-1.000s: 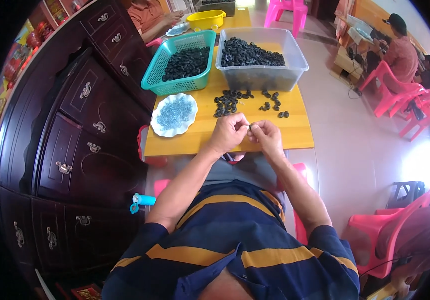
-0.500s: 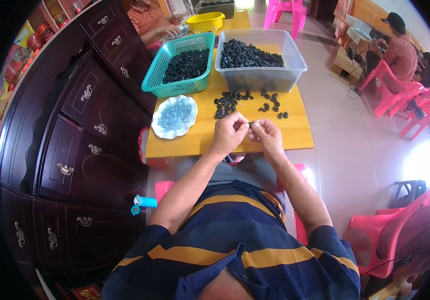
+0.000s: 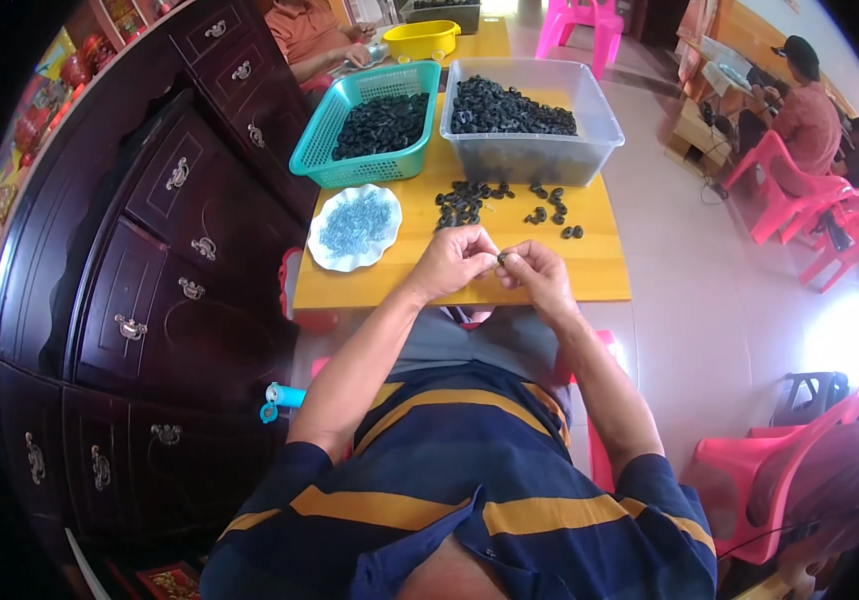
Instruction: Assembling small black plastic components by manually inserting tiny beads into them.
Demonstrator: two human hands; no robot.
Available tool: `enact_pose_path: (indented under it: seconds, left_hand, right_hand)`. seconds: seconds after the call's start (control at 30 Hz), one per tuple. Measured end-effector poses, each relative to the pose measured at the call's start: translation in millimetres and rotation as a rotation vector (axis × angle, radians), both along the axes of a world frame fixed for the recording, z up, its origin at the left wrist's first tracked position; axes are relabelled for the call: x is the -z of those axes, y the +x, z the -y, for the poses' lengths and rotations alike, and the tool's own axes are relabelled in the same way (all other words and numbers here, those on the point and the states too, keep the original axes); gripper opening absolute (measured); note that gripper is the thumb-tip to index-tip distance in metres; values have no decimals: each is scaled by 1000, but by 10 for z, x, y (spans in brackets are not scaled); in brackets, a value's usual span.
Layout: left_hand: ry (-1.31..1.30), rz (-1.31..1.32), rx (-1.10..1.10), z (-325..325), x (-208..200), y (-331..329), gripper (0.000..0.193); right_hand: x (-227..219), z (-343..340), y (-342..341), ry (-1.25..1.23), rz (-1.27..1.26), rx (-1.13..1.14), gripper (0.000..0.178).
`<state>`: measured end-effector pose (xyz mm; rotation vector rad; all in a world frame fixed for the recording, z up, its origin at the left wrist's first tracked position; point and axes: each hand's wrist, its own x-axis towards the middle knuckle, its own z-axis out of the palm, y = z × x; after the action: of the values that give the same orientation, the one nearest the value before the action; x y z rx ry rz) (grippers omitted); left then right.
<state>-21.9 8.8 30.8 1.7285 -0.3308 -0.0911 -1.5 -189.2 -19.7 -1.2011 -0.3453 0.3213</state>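
Note:
My right hand pinches a small black ring-like part between thumb and fingertips, over the near edge of the table. Beside it, my left hand is closed in a pinch, its fingertips close to that part; whatever it holds is too small to make out. Just beyond the hands, several loose black parts lie in a cluster on the yellow wooden table. To the left stands a white wavy-edged plate heaped with small clear bluish pieces.
At the table's far side stand a teal perforated basket and a clear plastic bin, both holding black parts. Dark drawers line the left. Another person sits beyond, near a yellow basin. Pink chairs stand at right.
The view has shifted slightly. My hands stay together at the small black part, the left one drawn a little away from it.

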Motion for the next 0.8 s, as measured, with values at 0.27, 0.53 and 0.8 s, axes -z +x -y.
enact_pose_path:
  seconds: [0.27, 0.53, 0.8]
  left_hand:
    - [-1, -19, 2, 15, 22, -17, 2]
    - [13, 77, -76, 33, 137, -82, 2]
    - [-64, 23, 3, -10, 121, -36, 3]
  right_hand:
    - [17, 17, 33, 10, 3, -28, 11]
    - [-11, -4, -8, -68, 54, 7, 11]
    - [-22, 52, 14, -66, 21, -64, 12]
